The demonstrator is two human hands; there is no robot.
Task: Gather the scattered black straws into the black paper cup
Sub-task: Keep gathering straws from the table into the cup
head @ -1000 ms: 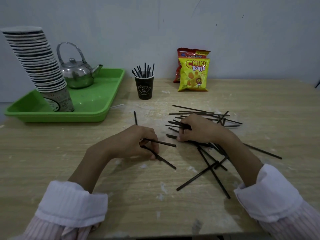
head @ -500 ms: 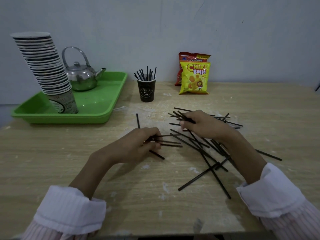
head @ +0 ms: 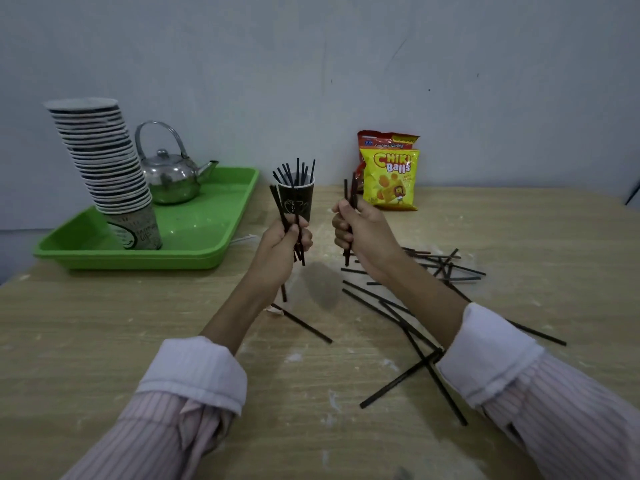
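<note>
Clutching a bundle (head: pixel 280 207) of thin black straws upright, the left grip (head: pixel 285 239) is curled round it in front of the black paper cup (head: pixel 305 202), hiding the cup's base; the right grip (head: pixel 358 230) is fisted on a second bundle (head: pixel 353 190) beside it. Standing straws (head: pixel 297 169) fan from the cup's rim, and loose straws (head: pixel 401 378) crisscross the wooden counter (head: pixel 104 341), some hidden under the right arm. Behind, a green tray (head: pixel 214 209) holds a leaning cup stack (head: pixel 104 161) and a shiny kettle (head: pixel 169 178).

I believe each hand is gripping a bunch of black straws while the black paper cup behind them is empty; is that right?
Not quite: the head view shows the black paper cup already holding several straws. The rest stands: the left hand and right hand each grip a bunch of black straws.
</note>
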